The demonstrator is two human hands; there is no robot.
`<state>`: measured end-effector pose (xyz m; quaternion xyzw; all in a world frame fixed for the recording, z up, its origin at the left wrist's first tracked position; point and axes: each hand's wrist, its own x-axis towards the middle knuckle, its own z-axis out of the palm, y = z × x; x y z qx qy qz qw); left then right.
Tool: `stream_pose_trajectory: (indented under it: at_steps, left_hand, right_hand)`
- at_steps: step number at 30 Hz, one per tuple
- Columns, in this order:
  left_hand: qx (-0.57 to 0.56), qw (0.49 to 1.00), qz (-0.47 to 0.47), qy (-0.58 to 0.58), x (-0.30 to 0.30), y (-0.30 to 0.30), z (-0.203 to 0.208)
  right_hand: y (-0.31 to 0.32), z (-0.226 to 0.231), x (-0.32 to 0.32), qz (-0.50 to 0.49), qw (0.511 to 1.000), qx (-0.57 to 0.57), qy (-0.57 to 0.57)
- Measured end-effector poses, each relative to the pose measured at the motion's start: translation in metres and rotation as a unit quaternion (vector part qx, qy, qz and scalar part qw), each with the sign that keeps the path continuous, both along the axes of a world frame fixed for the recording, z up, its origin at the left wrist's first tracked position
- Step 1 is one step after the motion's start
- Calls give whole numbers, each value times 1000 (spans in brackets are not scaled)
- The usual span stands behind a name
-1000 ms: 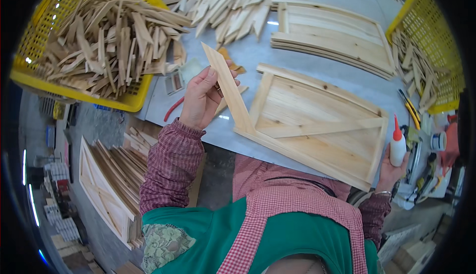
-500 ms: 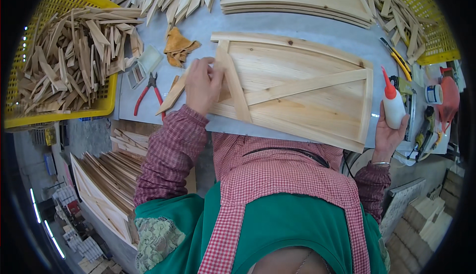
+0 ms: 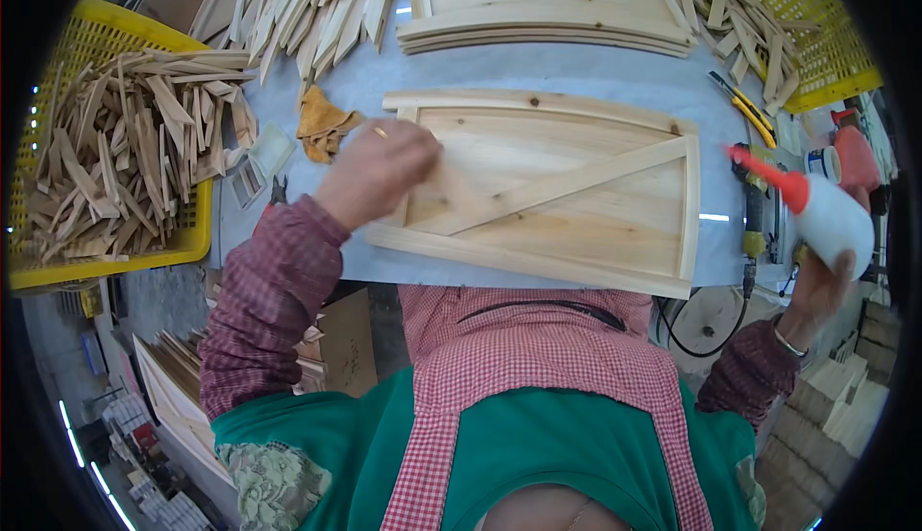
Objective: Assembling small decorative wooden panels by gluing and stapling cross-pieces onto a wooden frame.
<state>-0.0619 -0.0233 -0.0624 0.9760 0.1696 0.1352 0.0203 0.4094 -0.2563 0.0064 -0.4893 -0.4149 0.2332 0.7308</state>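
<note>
A framed wooden panel (image 3: 576, 205) with a diagonal brace (image 3: 586, 174) lies on the table in front of me. My left hand (image 3: 384, 168) is closed over the panel's left end, gripping a short wooden strip (image 3: 463, 193) that is smeared by motion and slants down to the right. Out at the right, past the panel, my right hand (image 3: 821, 291) is wrapped round a white glue bottle (image 3: 837, 224). The bottle is tilted, its red nozzle pointing up and left. Behind my left wrist, red-handled pliers (image 3: 277, 195) are partly hidden.
Yellow baskets of wood pieces stand at left (image 3: 197, 233) and far right (image 3: 836, 94). At the back lie loose strips (image 3: 317, 3) and stacked panels (image 3: 538, 27). A tan cloth (image 3: 325, 123), a yellow cutter knife (image 3: 754, 118) and a power tool (image 3: 753, 209) rest on the table.
The short strip has come up off the panel in my left hand. My right hand has moved outward to the right, and the bottle has tipped from near upright to leaning left.
</note>
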Motion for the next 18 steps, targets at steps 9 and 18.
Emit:
stream_pose_trajectory:
  at_steps: [9, 18]
  left_hand:
    - [-537, 591, 215, -563, 26, -4, 24]
    - [-676, 323, 144, -647, 92, -28, 4]
  right_hand:
    - [44, -21, -84, -33, 998, -23, -48]
    - [46, -15, -167, 85, 995, -19, -57]
